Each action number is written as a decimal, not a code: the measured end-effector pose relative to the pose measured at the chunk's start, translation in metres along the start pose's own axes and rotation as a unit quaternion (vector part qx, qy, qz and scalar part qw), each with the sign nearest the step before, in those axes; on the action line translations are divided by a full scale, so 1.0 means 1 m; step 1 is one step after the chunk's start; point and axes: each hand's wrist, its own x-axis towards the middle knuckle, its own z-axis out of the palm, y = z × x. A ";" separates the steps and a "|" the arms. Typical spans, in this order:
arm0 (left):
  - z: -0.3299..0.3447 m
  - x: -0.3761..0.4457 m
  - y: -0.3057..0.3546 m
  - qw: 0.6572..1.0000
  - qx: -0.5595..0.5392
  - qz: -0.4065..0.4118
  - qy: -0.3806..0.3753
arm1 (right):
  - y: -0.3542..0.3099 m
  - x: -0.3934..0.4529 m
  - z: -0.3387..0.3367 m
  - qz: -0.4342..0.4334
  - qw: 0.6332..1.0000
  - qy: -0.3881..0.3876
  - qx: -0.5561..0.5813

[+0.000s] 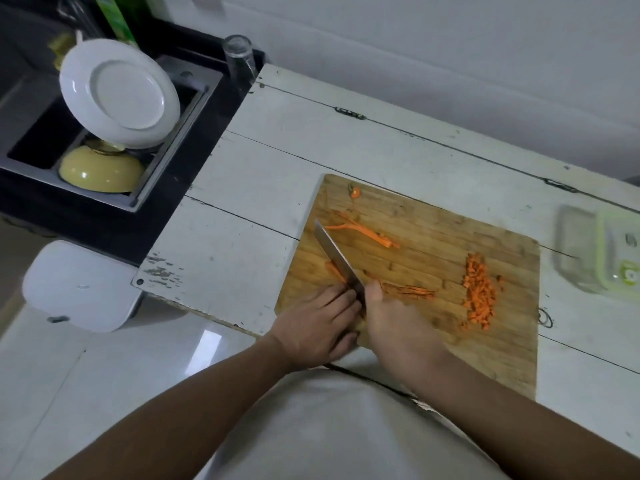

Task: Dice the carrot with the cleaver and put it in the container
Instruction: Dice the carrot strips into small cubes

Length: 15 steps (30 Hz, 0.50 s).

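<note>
On the wooden cutting board my right hand grips the handle of the cleaver, whose blade points away to the upper left. My left hand lies just left of the blade, fingers pressing down on carrot strips that poke out beyond the fingertips. More carrot strips lie further back on the board, and another bunch sits right of my right hand. A pile of diced carrot is at the board's right side. The clear container stands on the counter to the right.
A green-rimmed lid lies by the container. A carrot end sits at the board's far corner. To the left a black sink holds a white plate and a yellow bowl. A glass stands behind the counter.
</note>
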 end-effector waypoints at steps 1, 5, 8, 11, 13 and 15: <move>0.000 0.001 0.000 1.000 -0.010 0.002 0.003 | -0.005 0.009 -0.003 -0.008 1.000 0.015 -0.005; -0.006 0.000 0.003 0.999 -0.025 0.009 0.018 | -0.011 0.022 -0.008 -0.021 0.999 0.037 0.005; -0.008 0.001 0.005 1.000 -0.006 0.008 0.006 | 0.000 0.017 -0.007 -0.014 0.998 0.044 0.046; -0.007 -0.002 0.002 0.999 0.004 0.008 -0.034 | 0.016 0.005 0.001 -0.002 0.997 0.060 0.045; -0.006 -0.002 0.001 0.998 0.010 -0.007 -0.060 | 0.024 0.001 0.005 0.014 0.996 0.064 0.061; -0.007 -0.001 0.003 0.998 0.008 -0.023 -0.061 | 0.027 0.003 0.005 0.018 0.995 0.065 0.070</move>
